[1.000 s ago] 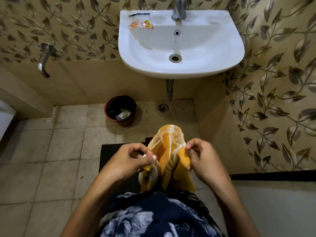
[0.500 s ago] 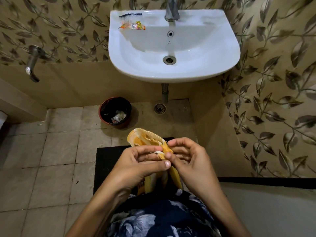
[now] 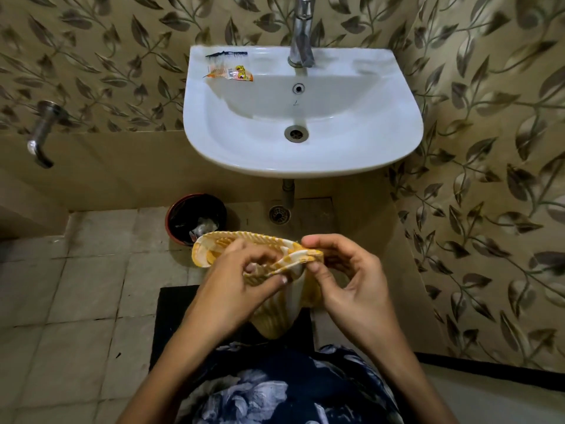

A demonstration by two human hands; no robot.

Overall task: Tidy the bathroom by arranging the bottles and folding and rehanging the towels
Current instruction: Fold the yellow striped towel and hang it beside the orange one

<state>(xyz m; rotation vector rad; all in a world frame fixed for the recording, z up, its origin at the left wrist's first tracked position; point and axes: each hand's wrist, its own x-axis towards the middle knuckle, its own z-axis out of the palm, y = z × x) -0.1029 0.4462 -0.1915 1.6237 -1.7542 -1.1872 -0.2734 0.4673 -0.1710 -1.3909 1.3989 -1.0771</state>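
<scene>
A small yellow and white striped towel (image 3: 214,249) is held in front of me, below the sink, bunched and folded over on itself. My left hand (image 3: 235,286) pinches its near edge between thumb and fingers. My right hand (image 3: 345,276) pinches the right corner of the towel with thumb and forefinger. The two hands are close together, almost touching. Part of the cloth hangs down between them over a dark floor mat. No bottles are in view.
A white wall sink (image 3: 305,160) with a chrome tap (image 3: 301,35) carries a black comb (image 3: 226,54) and an orange sachet (image 3: 232,74). A dark bin (image 3: 195,215) stands on the tiled floor beside a floor drain (image 3: 279,214). A wall tap (image 3: 41,133) sticks out at the left.
My hands came together from holding the towel spread apart, then rose slightly. The towel turned from hanging upright to lying sideways, folded over between them.
</scene>
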